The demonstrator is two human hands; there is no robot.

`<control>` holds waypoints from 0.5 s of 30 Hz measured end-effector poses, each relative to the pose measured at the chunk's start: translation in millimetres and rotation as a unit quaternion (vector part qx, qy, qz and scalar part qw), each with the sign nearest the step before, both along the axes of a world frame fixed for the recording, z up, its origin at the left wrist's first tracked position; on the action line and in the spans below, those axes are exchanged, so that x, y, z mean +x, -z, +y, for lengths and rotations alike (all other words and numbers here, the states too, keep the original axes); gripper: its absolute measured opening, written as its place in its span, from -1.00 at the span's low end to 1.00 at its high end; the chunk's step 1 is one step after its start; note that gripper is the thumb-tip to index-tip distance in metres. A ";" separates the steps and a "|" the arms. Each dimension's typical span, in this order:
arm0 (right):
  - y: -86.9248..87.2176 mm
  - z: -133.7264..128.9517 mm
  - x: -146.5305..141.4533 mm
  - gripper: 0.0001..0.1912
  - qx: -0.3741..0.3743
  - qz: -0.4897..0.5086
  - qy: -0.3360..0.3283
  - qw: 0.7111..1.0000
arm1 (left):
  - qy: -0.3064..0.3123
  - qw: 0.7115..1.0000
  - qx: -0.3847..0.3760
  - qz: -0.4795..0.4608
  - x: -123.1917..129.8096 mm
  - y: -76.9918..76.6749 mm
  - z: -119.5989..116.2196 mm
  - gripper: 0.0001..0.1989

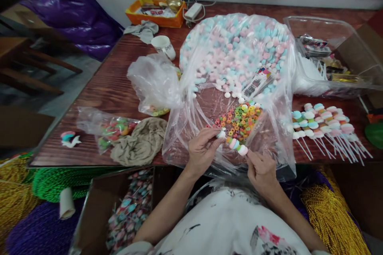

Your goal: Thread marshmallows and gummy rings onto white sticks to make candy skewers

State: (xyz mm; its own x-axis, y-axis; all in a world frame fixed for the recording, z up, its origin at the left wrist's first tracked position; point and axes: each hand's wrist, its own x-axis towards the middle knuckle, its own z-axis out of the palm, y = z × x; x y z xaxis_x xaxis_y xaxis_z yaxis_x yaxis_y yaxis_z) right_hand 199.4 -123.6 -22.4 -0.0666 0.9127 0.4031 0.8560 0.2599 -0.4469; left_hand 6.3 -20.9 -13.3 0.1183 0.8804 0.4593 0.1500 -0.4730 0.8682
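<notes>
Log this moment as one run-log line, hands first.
left hand: pinching white candy; right hand: holding candy skewer at pink end; ring candies: loose beyond hands; other skewers: on table, right side

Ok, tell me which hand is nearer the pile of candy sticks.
Right. The right hand is left of the pile and slightly nearer the person; the left hand is farther left, beyond the right one.

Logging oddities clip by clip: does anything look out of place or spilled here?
A small pink-and-blue candy and a white scrap sit near the table's front-left corner, apart from the candy skewers at right, so they look stray. No spill shows.
</notes>
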 end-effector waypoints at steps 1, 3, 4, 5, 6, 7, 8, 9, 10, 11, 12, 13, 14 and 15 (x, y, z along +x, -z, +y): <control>-0.3 -0.1 0.1 -0.74 -0.001 -0.001 -0.007 1.000 | 0.000 1.000 0.025 0.016 -1.6 1.1 0.8 -0.76; -0.1 0.1 0.3 -0.74 -0.002 0.010 -0.025 1.000 | -0.002 0.998 0.056 0.033 -4.1 3.2 2.1 -0.76; 0.5 0.3 0.5 -0.75 -0.006 0.021 -0.034 0.999 | -0.002 0.997 0.061 0.037 -4.9 3.9 2.4 -0.76; 1.3 0.5 0.7 -0.76 -0.011 0.033 -0.042 0.998 | 0.000 0.997 0.064 0.040 -5.5 4.4 2.5 -0.76; 2.4 0.7 1.1 -0.76 -0.016 0.045 -0.048 0.998 | 0.003 0.997 0.066 0.044 -5.7 4.6 2.2 -0.77; 3.5 0.8 1.6 -0.77 -0.022 0.054 -0.053 0.997 | 0.007 0.996 0.071 0.050 -5.7 4.6 1.7 -0.77; 4.6 0.8 2.0 -0.77 -0.026 0.059 -0.055 0.996 | 0.010 0.995 0.078 0.057 -5.4 4.5 0.9 -0.76; 5.5 0.7 2.3 -0.78 -0.029 0.063 -0.056 0.996 | 0.013 0.994 0.085 0.066 -5.0 4.4 -0.1 -0.75; 6.1 0.6 2.4 -0.77 -0.032 0.066 -0.055 0.996 | 0.017 0.993 0.092 0.076 -4.5 4.3 -1.2 -0.74; 6.2 0.6 2.2 -0.77 -0.036 0.071 -0.051 0.996 | 0.021 0.991 0.100 0.085 -4.1 4.3 -2.5 -0.72; 6.0 0.5 1.6 -0.78 -0.039 0.075 -0.048 0.995 | 0.024 0.989 0.108 0.094 -3.7 4.4 -3.8 -0.71; 5.4 0.6 0.6 -0.78 -0.041 0.078 -0.044 0.995 | 0.025 0.988 0.116 0.104 -3.5 4.5 -5.0 -0.70; 4.7 0.9 -0.8 -0.78 -0.041 0.079 -0.041 0.995 | 0.026 0.985 0.124 0.113 -3.4 4.6 -6.2 -0.70; 4.0 1.4 -2.4 -0.77 -0.037 0.079 -0.039 0.995 | 0.024 0.983 0.133 0.123 -3.4 4.7 -7.3 -0.70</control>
State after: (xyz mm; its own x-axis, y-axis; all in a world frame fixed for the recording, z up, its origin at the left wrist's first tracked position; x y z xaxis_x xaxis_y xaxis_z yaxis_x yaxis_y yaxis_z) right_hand 197.0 -122.2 -26.4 -0.0802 0.9346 0.3467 0.7521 0.2850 -0.5943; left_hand 2.9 -28.3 -18.0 0.2941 0.7231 0.6250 0.3120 -0.6908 0.6523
